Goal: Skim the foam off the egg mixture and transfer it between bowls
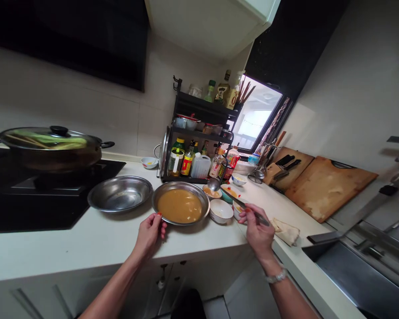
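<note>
fingers of your left hand pinch the near rim of the steel dish of yellow sauce on the white worktop; your right hand is closed around the ladle handle, its scoop over the small bowls just right of the dish

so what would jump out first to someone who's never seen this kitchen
The sauce bowl, holding orange-brown liquid, sits at the front of the counter. The left hand grips its near rim, and the right hand holds a ladle just right of it. After that, the lidded pan on the stove at far left, with an empty bowl in between.
</note>
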Demonstrator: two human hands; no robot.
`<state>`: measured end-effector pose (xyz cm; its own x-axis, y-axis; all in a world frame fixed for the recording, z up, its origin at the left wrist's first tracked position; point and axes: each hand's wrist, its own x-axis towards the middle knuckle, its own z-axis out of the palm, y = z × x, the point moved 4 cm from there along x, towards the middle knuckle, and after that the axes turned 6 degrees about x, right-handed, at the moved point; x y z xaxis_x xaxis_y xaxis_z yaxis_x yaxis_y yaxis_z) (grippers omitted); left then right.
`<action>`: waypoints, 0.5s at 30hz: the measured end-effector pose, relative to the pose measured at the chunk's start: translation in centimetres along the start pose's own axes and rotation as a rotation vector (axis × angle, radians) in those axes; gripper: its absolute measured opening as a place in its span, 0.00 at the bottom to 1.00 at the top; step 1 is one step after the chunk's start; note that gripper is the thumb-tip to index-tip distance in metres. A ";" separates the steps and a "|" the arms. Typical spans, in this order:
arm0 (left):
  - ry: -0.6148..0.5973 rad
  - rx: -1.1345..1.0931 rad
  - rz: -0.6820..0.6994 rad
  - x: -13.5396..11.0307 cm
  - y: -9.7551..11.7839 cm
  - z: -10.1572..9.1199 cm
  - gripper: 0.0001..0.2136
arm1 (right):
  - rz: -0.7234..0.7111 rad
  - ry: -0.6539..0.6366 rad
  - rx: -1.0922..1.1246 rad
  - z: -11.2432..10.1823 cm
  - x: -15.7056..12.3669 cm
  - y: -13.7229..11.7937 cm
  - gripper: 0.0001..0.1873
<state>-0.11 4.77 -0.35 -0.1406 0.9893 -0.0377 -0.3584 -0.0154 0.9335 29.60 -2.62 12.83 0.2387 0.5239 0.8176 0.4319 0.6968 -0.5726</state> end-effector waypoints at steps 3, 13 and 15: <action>-0.002 -0.016 -0.009 0.1 -0.1 0.0 0.17 | 0.078 0.144 -0.096 -3.2 0.8 1.3 0.14; -0.003 -0.023 -0.026 0.3 -0.4 -0.2 0.16 | 0.169 0.070 -0.457 -9.4 0.3 5.1 0.20; 0.000 -0.023 -0.024 0.3 -0.4 -0.2 0.16 | 0.137 0.003 -0.487 -9.5 0.1 5.3 0.19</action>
<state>-0.16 5.03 -0.83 -0.1315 0.9895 -0.0601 -0.3828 0.0053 0.9238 40.13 -3.50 10.40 0.3232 0.5927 0.7377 0.7521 0.3122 -0.5804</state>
